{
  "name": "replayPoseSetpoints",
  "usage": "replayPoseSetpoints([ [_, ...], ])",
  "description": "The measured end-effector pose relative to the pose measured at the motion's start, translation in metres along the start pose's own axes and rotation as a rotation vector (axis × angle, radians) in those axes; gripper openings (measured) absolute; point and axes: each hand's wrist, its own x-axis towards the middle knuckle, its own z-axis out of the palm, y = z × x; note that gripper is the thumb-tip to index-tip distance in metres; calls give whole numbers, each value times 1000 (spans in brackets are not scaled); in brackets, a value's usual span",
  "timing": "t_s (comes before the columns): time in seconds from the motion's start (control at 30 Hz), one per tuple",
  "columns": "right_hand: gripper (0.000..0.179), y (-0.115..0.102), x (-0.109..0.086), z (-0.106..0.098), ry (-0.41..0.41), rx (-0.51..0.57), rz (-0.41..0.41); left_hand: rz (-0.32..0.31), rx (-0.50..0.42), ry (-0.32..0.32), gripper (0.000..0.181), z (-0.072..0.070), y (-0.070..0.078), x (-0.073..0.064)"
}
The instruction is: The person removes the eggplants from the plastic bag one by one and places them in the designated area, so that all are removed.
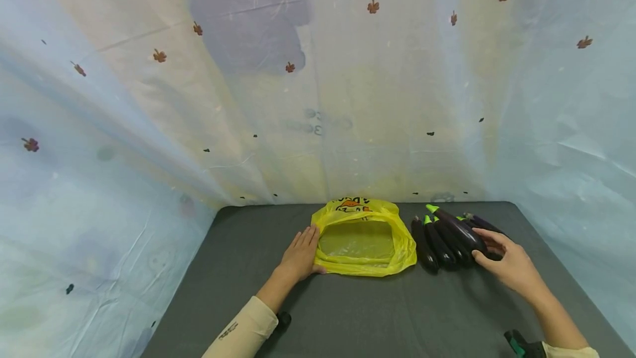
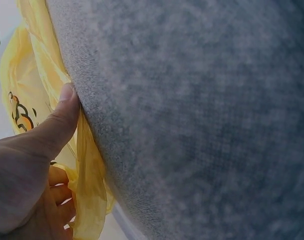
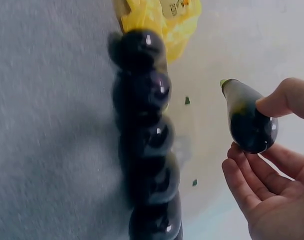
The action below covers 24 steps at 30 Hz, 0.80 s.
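A yellow plastic bag [image 1: 404, 256] lies on the dark table with its mouth spread wide. My left hand [image 1: 300, 253] rests against its left edge, fingers straight in the head view. The left thumb [image 2: 59, 120] touches the plastic, while the fingertips are partly hidden by it in the left wrist view. On the right, my right hand [image 1: 514, 267] holds a dark purple eggplant [image 1: 459, 228] near its thick end, thumb on one side and fingers on the other. It is raised above the other eggplants [image 3: 156, 180], which lie side by side.
The grey-black table [image 1: 358, 314] ends at a patterned plastic sheet [image 1: 348, 98] hung behind and around it. The eggplant row lies just right of the bag. Beyond the held one, another eggplant [image 1: 484, 222] lies toward the back right.
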Motion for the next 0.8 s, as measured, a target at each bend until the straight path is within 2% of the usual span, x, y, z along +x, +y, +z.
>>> replayPoseSetpoints([
  [0.3, 61, 27, 5, -16, 48, -16, 45, -3, -13, -11, 116, -2, 0, -2],
  [0.6, 62, 50, 8, -25, 44, -27, 105, 2, -16, -12, 115, -3, 0, -2],
  [0.8, 60, 65, 11, -31, 74, -40, 107, 6, -8, -20, 114, -3, 0, -1],
])
